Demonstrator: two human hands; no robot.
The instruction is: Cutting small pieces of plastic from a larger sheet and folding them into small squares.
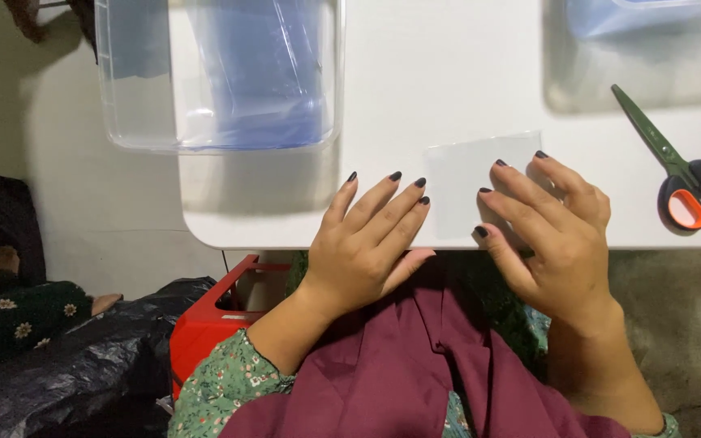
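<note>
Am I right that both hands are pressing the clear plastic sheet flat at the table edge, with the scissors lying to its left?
Not quite. In the head view, the left hand and right hand press the clear plastic sheet at the table edge, but the scissors lie to its right.

Looks like a home setup for small packing or craft work, not a proper workshop. There's a plain white table point(464, 73) pushed near a bare wall at the left of the frame, with rough concrete floor point(683, 324) showing lower right. Upper left sits a clear plastic bin point(135, 113) with blue bags inside, and 1 more bin point(642, 16) is at the top right. Scissors point(679, 166) lie at the right edge. Down in the lower left it's pretty cluttered: a red stool point(204, 328) and black plastic bags point(66, 365) on the floor.
</note>
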